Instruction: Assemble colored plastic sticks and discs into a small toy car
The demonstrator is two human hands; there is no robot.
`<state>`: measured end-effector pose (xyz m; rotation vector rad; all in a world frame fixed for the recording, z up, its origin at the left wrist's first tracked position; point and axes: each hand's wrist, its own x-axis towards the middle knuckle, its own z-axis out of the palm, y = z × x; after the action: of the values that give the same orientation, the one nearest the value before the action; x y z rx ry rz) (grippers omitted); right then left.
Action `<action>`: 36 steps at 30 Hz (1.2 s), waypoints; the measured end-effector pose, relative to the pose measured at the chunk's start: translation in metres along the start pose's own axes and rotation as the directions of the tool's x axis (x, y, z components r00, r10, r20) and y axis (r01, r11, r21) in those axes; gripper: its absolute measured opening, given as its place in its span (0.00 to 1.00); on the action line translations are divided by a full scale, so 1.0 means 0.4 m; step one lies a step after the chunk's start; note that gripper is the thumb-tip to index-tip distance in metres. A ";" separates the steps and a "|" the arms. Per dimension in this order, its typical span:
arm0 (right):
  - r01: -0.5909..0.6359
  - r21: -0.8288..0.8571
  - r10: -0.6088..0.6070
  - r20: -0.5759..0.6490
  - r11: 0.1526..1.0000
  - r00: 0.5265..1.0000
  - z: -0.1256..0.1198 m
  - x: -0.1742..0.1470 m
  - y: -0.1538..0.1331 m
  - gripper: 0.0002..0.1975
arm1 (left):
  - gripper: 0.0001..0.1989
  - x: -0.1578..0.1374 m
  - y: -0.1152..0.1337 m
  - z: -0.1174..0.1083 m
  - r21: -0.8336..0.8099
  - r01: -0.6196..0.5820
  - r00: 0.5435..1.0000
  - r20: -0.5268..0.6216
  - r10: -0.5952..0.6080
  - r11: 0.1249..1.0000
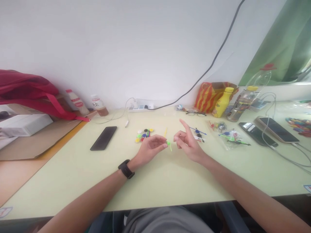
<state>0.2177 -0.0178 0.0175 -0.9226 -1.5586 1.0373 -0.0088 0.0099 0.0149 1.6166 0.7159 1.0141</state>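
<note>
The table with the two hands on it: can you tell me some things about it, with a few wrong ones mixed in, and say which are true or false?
1. The left hand holds a small green piece. True.
2. A watch is on the right wrist. False: the black watch is on the left wrist.
3. The right hand has its index finger stretched out. True.
4. The yellow bottle is lying on its side. False: it stands upright.
5. The striped bag is red and yellow. True.
6. The phone left of the hands is on the cardboard. False: that black phone lies on the table.
</note>
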 end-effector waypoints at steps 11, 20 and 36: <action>-0.097 0.085 0.092 0.066 0.992 0.994 0.003 0.009 0.002 0.20 | 0.13 0.003 0.005 0.002 0.016 -0.035 0.998 -0.045 0.036 0.999; -0.150 0.075 0.132 0.205 0.986 0.970 0.024 0.000 0.020 0.18 | 0.11 -0.007 -0.017 0.005 0.136 -0.156 0.986 0.085 0.145 0.978; 0.041 -0.721 0.187 0.233 0.691 0.954 -0.029 -0.002 0.007 0.04 | 0.22 0.033 -0.049 -0.110 0.934 -0.101 0.969 0.015 0.246 0.342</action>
<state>0.2293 -0.0155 0.0162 -1.4195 -2.2735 0.5981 -0.0408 0.0462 0.0035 2.7053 1.4131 0.8780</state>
